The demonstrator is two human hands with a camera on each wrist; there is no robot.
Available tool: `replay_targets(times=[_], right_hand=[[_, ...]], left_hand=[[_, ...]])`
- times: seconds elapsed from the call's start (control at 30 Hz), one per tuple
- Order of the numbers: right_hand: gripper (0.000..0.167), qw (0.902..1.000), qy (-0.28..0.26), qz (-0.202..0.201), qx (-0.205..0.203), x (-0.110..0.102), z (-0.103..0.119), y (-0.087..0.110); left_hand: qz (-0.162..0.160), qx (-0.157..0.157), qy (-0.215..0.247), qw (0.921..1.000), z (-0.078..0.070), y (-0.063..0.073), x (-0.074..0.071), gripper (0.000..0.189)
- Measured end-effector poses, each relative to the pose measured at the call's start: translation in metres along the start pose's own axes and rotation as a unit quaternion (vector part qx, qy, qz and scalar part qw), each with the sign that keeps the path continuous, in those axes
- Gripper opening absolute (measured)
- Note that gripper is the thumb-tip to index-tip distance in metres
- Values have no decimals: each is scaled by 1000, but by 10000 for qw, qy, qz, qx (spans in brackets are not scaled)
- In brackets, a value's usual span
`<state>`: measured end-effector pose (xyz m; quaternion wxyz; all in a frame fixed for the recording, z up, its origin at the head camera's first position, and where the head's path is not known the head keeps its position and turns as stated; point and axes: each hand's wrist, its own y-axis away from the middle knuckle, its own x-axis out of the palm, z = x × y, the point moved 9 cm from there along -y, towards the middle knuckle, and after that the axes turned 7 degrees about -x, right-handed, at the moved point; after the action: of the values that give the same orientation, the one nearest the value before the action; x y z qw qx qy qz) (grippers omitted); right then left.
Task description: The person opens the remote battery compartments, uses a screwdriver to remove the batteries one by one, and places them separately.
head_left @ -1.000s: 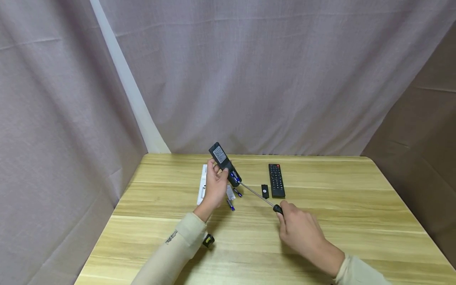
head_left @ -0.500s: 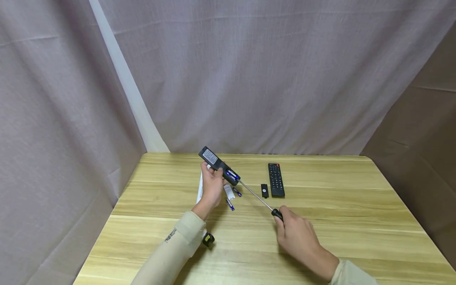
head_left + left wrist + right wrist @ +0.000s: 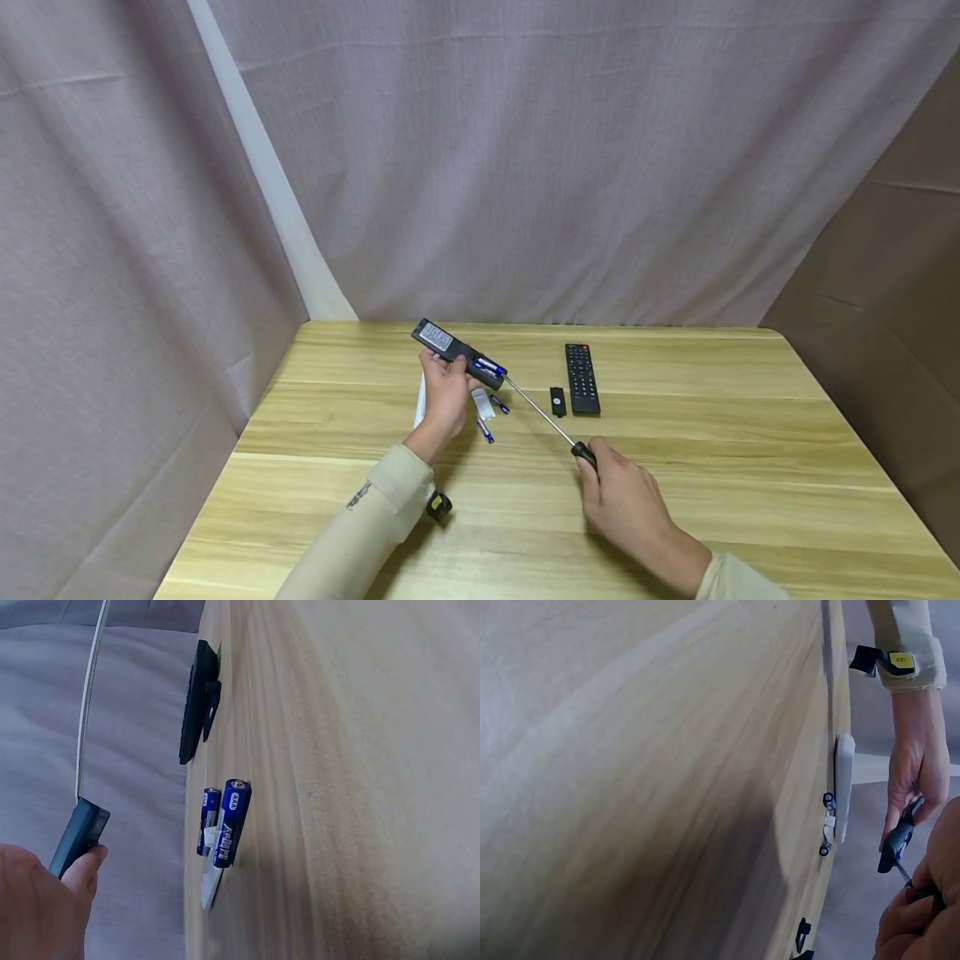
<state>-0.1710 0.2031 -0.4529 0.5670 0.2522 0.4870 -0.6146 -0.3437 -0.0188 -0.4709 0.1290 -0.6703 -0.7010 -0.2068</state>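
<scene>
My left hand (image 3: 446,400) holds a black remote control (image 3: 453,350) above the table, its back turned up and its battery compartment uncovered. Blue AAA batteries (image 3: 487,367) sit in that compartment. The right hand (image 3: 630,500) grips the black handle of a screwdriver (image 3: 540,410), whose long metal shaft reaches up to the batteries' end of the compartment. In the left wrist view the screwdriver shaft (image 3: 90,690) meets the end of the remote (image 3: 79,832); the compartment is hidden there.
Two loose AAA batteries (image 3: 232,825) lie beside a white battery cover (image 3: 483,404). A white remote (image 3: 844,787) is partly hidden behind the left hand. Farther right lie a small black cover (image 3: 557,402) and a second black remote (image 3: 582,379), buttons up. Curtains (image 3: 525,167) hang behind the table (image 3: 712,400).
The left hand has turned the black remote toward horizontal, its far end swinging left and down. The screwdriver tip stays at the compartment; the right hand has shifted slightly left and down.
</scene>
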Motion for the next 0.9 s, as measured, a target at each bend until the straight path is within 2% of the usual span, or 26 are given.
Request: replay_targets(times=[0.13,0.2,0.37,0.53,0.73,0.9], right_hand=[[16,10000,-24,1,-25,-1,1,0],[15,9999,-81,126,60,0,1,-1],[13,9943,-721,627,480,3,-1,-7],[13,9859,-1232,845,759,6,-2,-11],[16,9843,-1282,905,813,11,-4,-13],[17,9821,-1306,965,952,15,-11,-10]], left_hand=[[-29,3,-11,10000,2,1,0,36],[-43,-30,-68,10000,4,1,0,37],[-24,-60,-284,9996,8,2,1,39],[-18,-74,-404,9992,11,1,2,39],[136,-63,-539,9984,17,-1,6,38],[148,-6,-442,9989,18,-2,4,37]])
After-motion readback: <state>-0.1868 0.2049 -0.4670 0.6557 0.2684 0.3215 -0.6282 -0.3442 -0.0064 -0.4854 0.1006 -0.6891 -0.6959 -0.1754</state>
